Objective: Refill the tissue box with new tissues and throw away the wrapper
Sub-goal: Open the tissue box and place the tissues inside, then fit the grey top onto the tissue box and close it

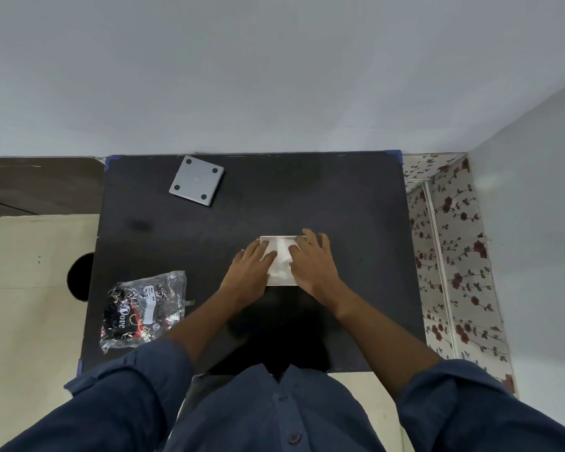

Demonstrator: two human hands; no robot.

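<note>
A white tissue box [281,243] sits right of centre on the black table [340,207], with white tissues [279,264] filling its open top. My left hand [247,277] lies flat on the box's left side, fingers spread over the tissues. My right hand [312,265] presses flat on the right side, fingers reaching the far rim. The grey square lid [196,180] with round feet at its corners lies upside down near the table's far left corner. The crumpled clear wrapper [142,309], printed black and red, lies at the near left of the table.
A grey wall stands right behind the table. On the left is a beige surface [30,288] with a dark round hole [80,277] at the table's edge. A floral cloth [450,256] covers the area to the right.
</note>
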